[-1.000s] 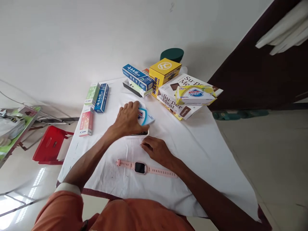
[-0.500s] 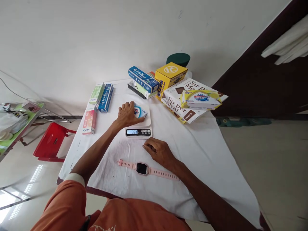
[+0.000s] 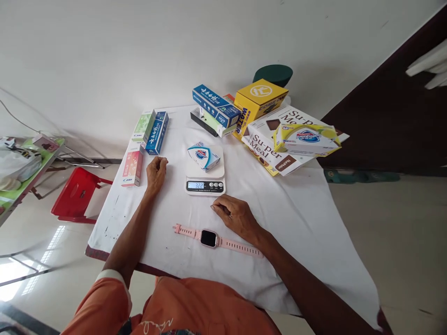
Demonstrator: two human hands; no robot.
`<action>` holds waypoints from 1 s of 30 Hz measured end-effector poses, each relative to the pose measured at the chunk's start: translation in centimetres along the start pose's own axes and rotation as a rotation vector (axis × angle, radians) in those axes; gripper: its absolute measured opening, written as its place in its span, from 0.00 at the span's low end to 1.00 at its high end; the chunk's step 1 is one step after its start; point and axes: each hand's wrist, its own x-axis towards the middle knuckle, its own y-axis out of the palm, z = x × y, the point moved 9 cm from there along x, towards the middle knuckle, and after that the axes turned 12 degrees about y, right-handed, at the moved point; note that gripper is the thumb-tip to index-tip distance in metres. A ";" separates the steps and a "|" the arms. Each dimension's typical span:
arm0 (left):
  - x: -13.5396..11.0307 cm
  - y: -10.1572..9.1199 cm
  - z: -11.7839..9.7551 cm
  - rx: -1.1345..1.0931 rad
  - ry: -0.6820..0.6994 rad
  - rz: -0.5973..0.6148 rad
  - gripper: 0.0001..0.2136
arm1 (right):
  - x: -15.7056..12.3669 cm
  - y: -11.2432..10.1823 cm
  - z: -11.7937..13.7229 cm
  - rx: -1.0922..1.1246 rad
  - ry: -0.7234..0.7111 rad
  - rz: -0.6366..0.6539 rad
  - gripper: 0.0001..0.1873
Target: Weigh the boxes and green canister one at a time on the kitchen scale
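Observation:
A white and blue Safeguard soap box [image 3: 203, 156] lies at a slant on the white pan of a digital kitchen scale [image 3: 205, 186], whose display seems to read 322. To the left of the scale, my left hand [image 3: 157, 176] rests on the cloth, fingers curled in and holding nothing. My right hand [image 3: 235, 214] lies just in front of the scale with its fingers loosely closed and nothing visible in them. A pink smartwatch [image 3: 208, 238] is stretched out flat nearer to me, its right strap end close to my right wrist.
At the left stand a green box [image 3: 143, 126], a blue toothpaste box [image 3: 157, 133] and a pink box [image 3: 132, 166]. Behind and right of the scale are stacked boxes: a blue toothpaste box [image 3: 216, 106], a yellow box [image 3: 260, 100], Su-per Meal boxes [image 3: 265, 144] and a yellow soap box [image 3: 307, 139].
My left hand has let go of the soap box and moved left, leaving it on the scale. The display has gone from 363 to about 322. My right hand has barely moved.

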 end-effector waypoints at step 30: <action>2.6 4.8 -11.5 0.290 0.372 0.343 0.52 | 0.0 0.1 -0.2 -0.009 0.031 -0.001 0.10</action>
